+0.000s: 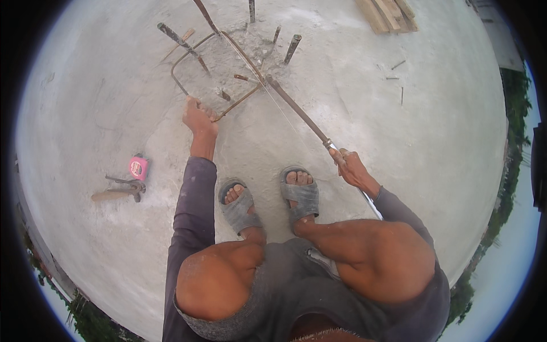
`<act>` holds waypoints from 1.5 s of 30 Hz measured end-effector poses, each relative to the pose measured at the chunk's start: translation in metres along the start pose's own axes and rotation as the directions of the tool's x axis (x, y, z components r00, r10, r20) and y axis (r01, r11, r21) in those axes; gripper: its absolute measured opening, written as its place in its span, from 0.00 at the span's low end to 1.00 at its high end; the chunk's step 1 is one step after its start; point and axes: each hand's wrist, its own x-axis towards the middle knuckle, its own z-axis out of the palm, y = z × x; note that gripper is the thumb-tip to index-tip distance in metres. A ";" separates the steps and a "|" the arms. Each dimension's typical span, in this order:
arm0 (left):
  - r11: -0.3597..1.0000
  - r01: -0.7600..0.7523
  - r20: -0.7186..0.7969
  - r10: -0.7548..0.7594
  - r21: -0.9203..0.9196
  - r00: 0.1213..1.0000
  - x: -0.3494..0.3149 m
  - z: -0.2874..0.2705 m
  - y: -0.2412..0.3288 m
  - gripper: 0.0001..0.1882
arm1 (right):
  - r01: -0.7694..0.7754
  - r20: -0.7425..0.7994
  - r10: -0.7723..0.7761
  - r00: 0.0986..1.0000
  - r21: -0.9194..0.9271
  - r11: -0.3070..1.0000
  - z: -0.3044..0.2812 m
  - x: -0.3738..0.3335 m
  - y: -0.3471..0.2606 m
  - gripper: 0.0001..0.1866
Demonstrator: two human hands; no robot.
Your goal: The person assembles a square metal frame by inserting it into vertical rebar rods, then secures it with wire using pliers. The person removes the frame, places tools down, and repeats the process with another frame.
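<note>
My left hand [200, 119] is closed round the near left corner of a rusty square stirrup [239, 102] bent from thin bar. The loop lies among upright rebar stubs [292, 49] that stick out of the concrete. In my right hand [350, 169] is the silver pipe-like handle [371, 205] of a long rod. Its rusty shaft [299, 110] slants up and left, meeting the stirrup near its near right corner. A thin pale line runs beside the shaft. How the rod and stirrup are joined there, I cannot tell.
On the concrete floor [444, 148] at left lie a pink tape measure [138, 167] and a wooden-handled hammer [117, 194]. Several loose nails [401, 96] are scattered at right. Wooden boards [387, 14] lie at the far right. My sandalled feet [300, 194] are between my arms.
</note>
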 end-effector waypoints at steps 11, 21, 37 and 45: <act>0.999 0.026 0.000 -0.026 -0.019 1.000 0.004 -0.005 -0.005 0.15 | 0.048 -0.042 -0.047 0.998 0.029 0.998 0.000 -0.001 -0.002 0.35; 1.000 0.024 0.007 -0.024 -0.014 1.000 0.007 -0.007 -0.010 0.15 | 0.108 -0.102 -0.094 0.990 0.131 0.985 -0.004 -0.007 -0.005 0.36; 0.997 0.083 -0.060 -0.083 -0.005 0.995 0.011 -0.004 -0.013 0.16 | 0.040 -0.063 -0.035 0.997 0.078 0.996 -0.008 -0.011 -0.008 0.33; 0.997 0.079 -0.065 -0.078 0.006 0.995 0.009 -0.003 -0.009 0.16 | -0.025 -0.004 0.025 1.000 0.073 0.997 -0.002 0.010 -0.007 0.34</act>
